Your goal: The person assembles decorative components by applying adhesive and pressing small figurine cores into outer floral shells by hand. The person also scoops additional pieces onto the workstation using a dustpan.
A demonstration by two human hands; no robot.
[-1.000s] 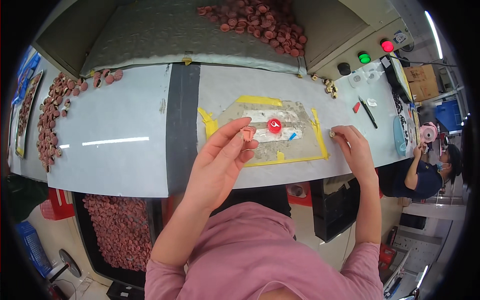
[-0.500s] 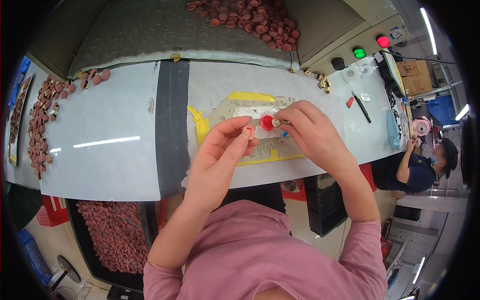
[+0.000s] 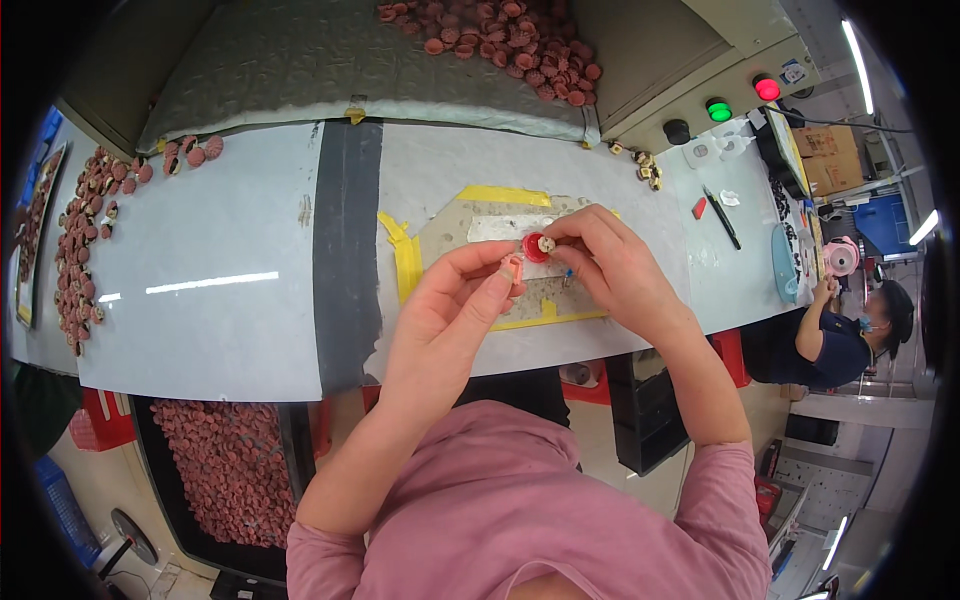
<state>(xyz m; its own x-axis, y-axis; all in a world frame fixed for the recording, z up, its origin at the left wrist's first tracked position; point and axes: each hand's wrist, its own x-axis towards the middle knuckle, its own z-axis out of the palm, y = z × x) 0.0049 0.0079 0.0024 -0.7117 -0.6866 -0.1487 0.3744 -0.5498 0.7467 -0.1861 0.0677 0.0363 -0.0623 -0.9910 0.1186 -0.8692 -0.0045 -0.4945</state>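
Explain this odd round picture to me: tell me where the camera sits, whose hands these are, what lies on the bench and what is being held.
The camera sits on a person's head and looks down through a fisheye lens, so straight edges bend. The arms in pink sleeves are that person's own.

The left hand pinches a small pale pink round part. The right hand holds a small whitish piece onto a red round cap, above a clear plate edged with yellow tape.

These rest on a pale grey bench top. Heaps of similar reddish-pink round parts lie at its back and left edge, with more in a black bin below. Red and green lamps sit far right, where another person works.
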